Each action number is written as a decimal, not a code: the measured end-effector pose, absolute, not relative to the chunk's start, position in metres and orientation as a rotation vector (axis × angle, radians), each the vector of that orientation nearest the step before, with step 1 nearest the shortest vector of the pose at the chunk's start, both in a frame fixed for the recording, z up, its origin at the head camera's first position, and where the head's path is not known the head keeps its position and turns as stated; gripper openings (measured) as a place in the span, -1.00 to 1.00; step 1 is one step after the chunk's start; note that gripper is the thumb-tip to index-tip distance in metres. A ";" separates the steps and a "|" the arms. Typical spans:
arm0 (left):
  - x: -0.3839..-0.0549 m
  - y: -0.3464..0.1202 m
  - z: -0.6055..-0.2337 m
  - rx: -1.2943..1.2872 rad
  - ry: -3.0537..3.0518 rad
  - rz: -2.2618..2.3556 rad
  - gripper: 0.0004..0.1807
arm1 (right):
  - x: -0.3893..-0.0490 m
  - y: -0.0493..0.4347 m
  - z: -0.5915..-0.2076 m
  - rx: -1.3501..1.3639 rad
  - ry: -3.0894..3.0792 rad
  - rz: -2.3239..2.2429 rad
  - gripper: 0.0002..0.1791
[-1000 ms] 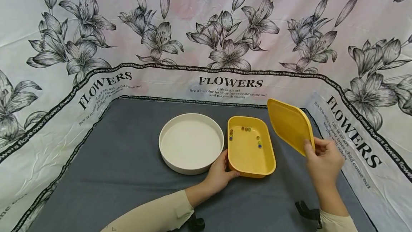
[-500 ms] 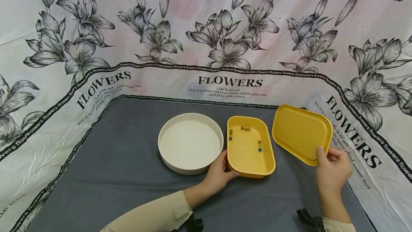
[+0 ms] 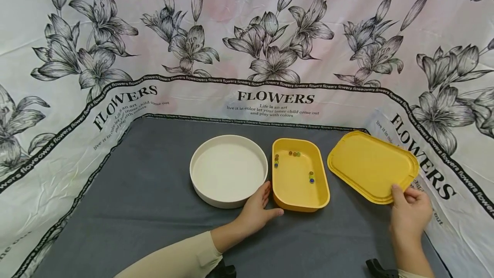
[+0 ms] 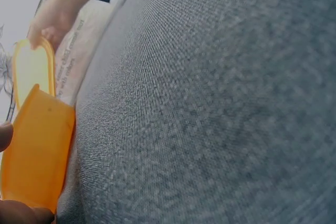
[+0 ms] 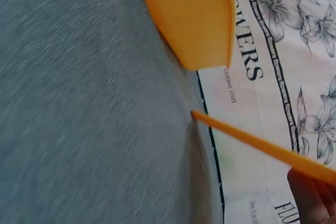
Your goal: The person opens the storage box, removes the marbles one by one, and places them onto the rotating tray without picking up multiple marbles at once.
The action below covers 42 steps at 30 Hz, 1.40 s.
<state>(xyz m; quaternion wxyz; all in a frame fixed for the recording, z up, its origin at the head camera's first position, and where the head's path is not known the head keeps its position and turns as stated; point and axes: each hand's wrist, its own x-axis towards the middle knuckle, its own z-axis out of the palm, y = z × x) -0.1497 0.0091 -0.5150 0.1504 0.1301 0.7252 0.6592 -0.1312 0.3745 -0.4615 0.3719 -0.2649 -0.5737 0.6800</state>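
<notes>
Pinching lid (image 3: 370, 166), right hand (image 3: 412, 213), left hand (image 3: 253, 214) (loose) beside white dish (image 3: 229, 173), yellow box (image 3: 293, 179)

On a bench covered in dark grey cloth (image 3: 146, 192) sits a round, shallow off-white dish (image 3: 227, 170), just left of a deep yellow rounded-rectangular container (image 3: 293, 188). Inside the container, small coloured beads (image 3: 294, 154) lie in three short rows, along its left, far and right sides. The left hand (image 3: 254, 214) reaches between dish and container, thumb near the container's front corner. The right hand (image 3: 412, 209) has its grip on the near right corner of a flat yellow rounded-rectangular lid (image 3: 372, 166), held tilted beside the container.
</notes>
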 end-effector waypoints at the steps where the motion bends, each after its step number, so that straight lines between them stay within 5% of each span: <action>1: -0.150 0.009 -0.514 0.374 2.083 1.891 0.04 | -0.131 0.377 -0.463 -0.687 -1.467 1.761 -0.78; 25: -0.151 0.020 -0.515 0.419 2.085 1.920 0.00 | -0.113 0.416 -0.496 -1.022 -1.290 2.445 -0.97; 37: -0.151 0.021 -0.515 0.425 2.037 1.966 -0.04 | -0.121 0.408 -0.499 -1.041 -1.357 2.592 -0.12; 42: -0.151 0.022 -0.514 0.418 2.035 1.972 -0.06 | -0.120 0.408 -0.502 -1.025 -1.492 2.594 -0.13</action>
